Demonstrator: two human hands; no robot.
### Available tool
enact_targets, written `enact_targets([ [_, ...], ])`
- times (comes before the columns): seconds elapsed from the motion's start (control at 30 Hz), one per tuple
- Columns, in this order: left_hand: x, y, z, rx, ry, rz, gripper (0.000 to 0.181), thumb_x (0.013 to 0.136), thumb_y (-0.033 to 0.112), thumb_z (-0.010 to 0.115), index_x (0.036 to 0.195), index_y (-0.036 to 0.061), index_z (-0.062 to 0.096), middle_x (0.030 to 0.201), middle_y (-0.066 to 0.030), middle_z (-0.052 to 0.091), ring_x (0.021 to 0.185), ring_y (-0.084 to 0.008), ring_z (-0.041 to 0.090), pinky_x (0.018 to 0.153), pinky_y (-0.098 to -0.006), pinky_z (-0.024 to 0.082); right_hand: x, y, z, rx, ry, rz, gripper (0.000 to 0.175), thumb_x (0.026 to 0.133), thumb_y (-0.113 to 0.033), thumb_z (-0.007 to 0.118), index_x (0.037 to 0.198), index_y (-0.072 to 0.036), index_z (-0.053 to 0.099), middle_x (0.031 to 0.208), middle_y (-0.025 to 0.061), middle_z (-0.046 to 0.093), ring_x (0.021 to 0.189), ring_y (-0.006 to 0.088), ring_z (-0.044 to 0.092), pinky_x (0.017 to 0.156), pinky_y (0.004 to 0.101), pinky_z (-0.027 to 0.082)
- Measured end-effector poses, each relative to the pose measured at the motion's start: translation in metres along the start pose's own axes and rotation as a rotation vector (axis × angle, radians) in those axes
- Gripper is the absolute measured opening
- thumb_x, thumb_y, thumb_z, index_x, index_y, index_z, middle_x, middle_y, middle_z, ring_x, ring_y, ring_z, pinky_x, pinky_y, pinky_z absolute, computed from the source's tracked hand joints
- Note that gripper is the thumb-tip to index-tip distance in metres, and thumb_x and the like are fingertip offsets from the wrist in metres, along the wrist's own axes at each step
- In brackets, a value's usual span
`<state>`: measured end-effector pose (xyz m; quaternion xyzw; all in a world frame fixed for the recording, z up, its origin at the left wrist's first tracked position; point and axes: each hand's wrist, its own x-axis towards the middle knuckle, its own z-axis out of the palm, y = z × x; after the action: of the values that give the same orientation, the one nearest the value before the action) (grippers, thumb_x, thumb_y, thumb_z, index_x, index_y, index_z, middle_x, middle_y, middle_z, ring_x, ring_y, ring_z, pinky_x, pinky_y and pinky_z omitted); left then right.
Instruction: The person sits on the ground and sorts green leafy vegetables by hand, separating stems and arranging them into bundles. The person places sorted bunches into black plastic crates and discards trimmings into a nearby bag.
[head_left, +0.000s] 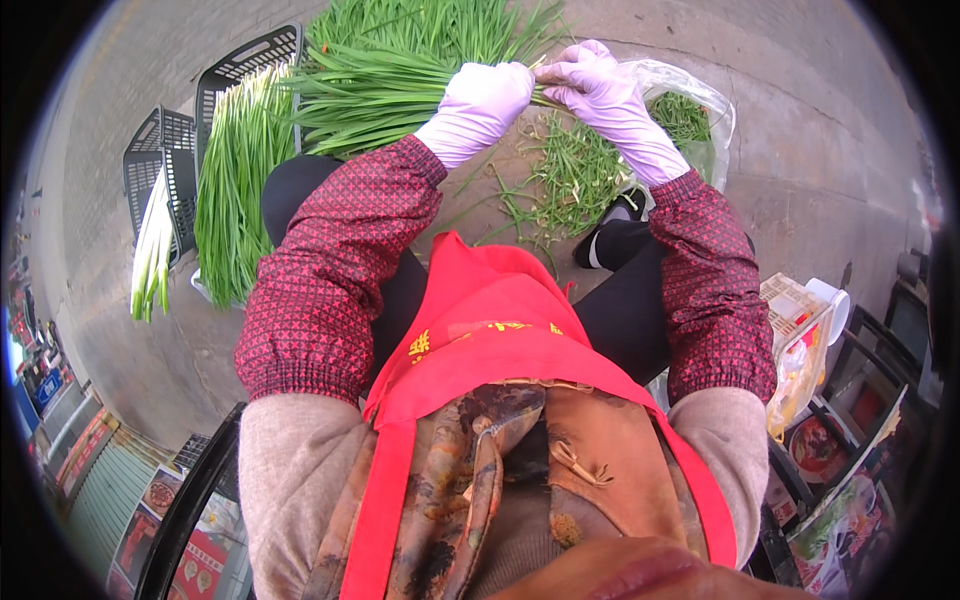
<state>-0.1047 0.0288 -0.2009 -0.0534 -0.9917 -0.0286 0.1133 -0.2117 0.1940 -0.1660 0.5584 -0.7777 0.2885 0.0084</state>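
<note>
Green leafy stalks, probably garlic chives (375, 97), lie bunched with their leaves pointing left. My left hand (484, 105), in a pale lilac glove, is closed around the bunch near its stem ends. Gloved the same way, my right hand (589, 86) pinches the stem ends just right of it, fingertips nearly touching the left hand. A larger heap of the same greens (420, 30) lies behind the bunch. Below the right hand, a loose pile of green trimmings (570, 180) rests on the pavement, beside a clear plastic bag (720, 112) holding more trimmings.
At left, a black plastic crate (251, 56) bears long chives (244, 180); a smaller crate (154, 135) has white-stemmed leeks or scallions (154, 240) against it. A shoe (634, 202) is near the trimmings. At right are a beige basket (791, 300) and a white tub (832, 304).
</note>
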Motion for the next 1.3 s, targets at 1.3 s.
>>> enact_targets([
  [1.3, -0.004, -0.003, -0.013, -0.262, -0.093, 0.073, 0.017, 0.073, 0.013, 0.066, 0.085, 0.0077, 0.055, 0.068, -0.0127, 0.060, 0.064, -0.0332, 0.063, 0.055, -0.0438, 0.050, -0.012, 0.029, -0.016, -0.364, 0.010, -0.180, 0.016, 0.073, -0.017, 0.071, 0.085, -0.012, 0.063, 0.080, 0.0022, 0.057, 0.083, 0.0243, 0.057, 0.069, 0.0369, 0.047],
])
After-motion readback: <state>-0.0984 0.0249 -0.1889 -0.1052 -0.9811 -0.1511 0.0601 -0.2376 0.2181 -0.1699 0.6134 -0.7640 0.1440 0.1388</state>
